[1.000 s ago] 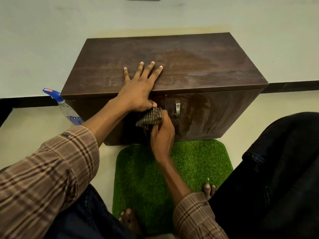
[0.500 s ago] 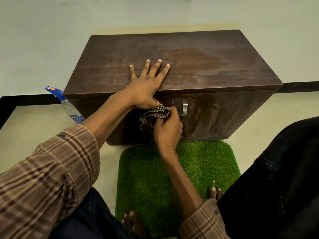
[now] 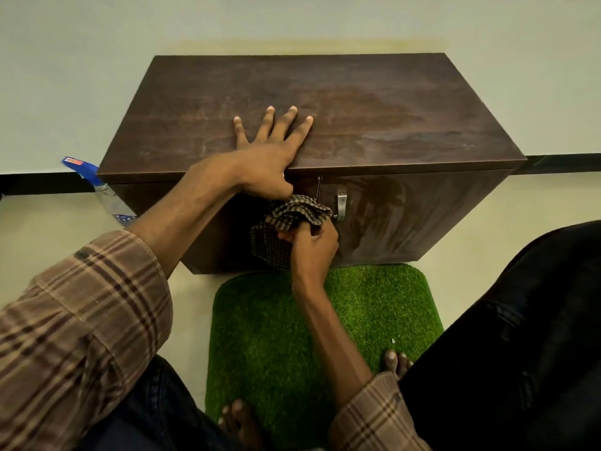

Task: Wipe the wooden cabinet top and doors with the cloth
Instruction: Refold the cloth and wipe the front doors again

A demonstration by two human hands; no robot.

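Nearest the camera, two plaid sleeves (image 3: 74, 323) and dark trousers (image 3: 507, 336) frame the view, and bare toes (image 3: 395, 361) rest on the near edge of a green grass mat (image 3: 266, 336) that lies on the pale floor (image 3: 195, 307), its far edge touching the foot of the cabinet (image 3: 422, 216). The raised knee on the right crowds that side, while the floor to the left of the mat is open. Above the mat the right hand (image 3: 312, 249) has its fingers curled tight around a bunched checked cloth (image 3: 289, 222), which is pressed against the cabinet front just left of the seam between the doors. A metal handle (image 3: 340, 206) stands just right of the cloth, touching or nearly touching its upper fold; the right door beyond it shows smeared streaks and is free of obstruction out to its far corner. The left forearm crosses in front of the left door and hides most of it. The left hand (image 3: 266, 161) lies flat on the cabinet top (image 3: 374, 118), fingers spread apart and the thumb hooked down over the front edge, close above the cloth. The rest of the top is bare wood to both side edges and to the back edge, which meets the light wall (image 3: 292, 24). Beside the cabinet's left side stands what seems to be a spray bottle (image 3: 97, 187) with a blue head, partly hidden by the cabinet corner and the arm. A dark skirting strip (image 3: 42, 183) runs along the wall's foot.
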